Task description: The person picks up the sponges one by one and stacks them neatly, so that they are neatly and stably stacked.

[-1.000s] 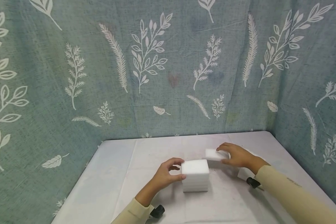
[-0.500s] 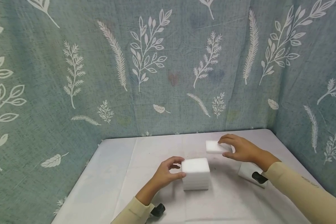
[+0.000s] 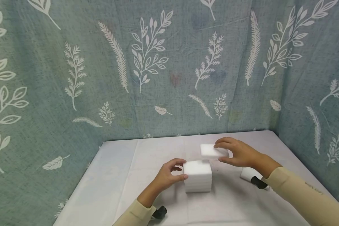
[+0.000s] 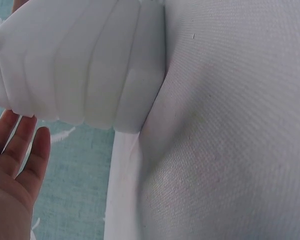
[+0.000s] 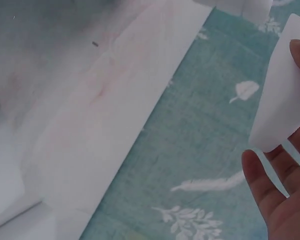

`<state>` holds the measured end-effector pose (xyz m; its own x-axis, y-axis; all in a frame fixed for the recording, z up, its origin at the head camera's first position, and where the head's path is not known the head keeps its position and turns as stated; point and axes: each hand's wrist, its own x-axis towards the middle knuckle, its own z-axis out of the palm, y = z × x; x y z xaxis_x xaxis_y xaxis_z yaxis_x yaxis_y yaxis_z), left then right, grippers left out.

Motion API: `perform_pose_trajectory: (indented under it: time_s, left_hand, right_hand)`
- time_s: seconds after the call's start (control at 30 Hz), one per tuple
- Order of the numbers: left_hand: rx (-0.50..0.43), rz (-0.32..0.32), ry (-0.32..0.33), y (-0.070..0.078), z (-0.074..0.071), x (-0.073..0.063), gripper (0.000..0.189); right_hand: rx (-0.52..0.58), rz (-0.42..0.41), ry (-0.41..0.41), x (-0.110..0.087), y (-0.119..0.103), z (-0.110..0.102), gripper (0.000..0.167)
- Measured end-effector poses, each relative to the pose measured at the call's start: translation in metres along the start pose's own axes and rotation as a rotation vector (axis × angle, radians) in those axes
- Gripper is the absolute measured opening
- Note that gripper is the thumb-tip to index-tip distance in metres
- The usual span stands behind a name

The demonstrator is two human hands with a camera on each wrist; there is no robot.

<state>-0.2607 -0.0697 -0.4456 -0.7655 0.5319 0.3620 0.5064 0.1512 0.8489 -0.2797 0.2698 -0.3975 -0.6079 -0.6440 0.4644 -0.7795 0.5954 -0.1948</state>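
Observation:
Several white sponge blocks form a neat stack (image 3: pixel 197 177) on the table. My left hand (image 3: pixel 172 172) holds the stack's left end, thumb at the front corner and fingers at the back one. In the left wrist view, its fingertips (image 4: pixel 27 125) meet the upper layers of the stack. Behind and slightly right of the stack, my right hand (image 3: pixel 238 153) pinches a single white sponge (image 3: pixel 210 151) by its right end, raised off the table. The right wrist view shows the thumb on one face of this sponge (image 5: pixel 280 95) and the fingers on the other.
Another white block (image 3: pixel 248 173) lies on the table beneath my right forearm, partly hidden by the black wrist camera (image 3: pixel 259 182). A white cloth covers the table (image 3: pixel 147 153). Leaf-patterned green-blue curtains (image 3: pixel 175 62) enclose the back and sides.
My right hand first lifted the sponge and drew back a little, then moved left and slightly down, closer to the stack. My left hand has stayed at the stack.

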Motion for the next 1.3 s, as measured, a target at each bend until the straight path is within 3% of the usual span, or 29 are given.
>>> perform_pose_trajectory:
  time_s: [0.53, 0.83, 1.3]
  left_hand:
    - [-0.022, 0.008, 0.002, 0.002, 0.001, 0.001, 0.050]
    - [-0.012, -0.029, 0.016, 0.003, 0.001, 0.001, 0.049]
    - [-0.001, -0.054, 0.014, 0.004, 0.002, 0.001, 0.053]
  right_hand:
    - [0.043, -0.163, 0.067, 0.008, -0.022, 0.018, 0.040]
    - [0.067, -0.224, 0.077, 0.015, -0.031, 0.025, 0.037]
    - [0.081, -0.205, 0.066, 0.018, -0.041, 0.035, 0.038]
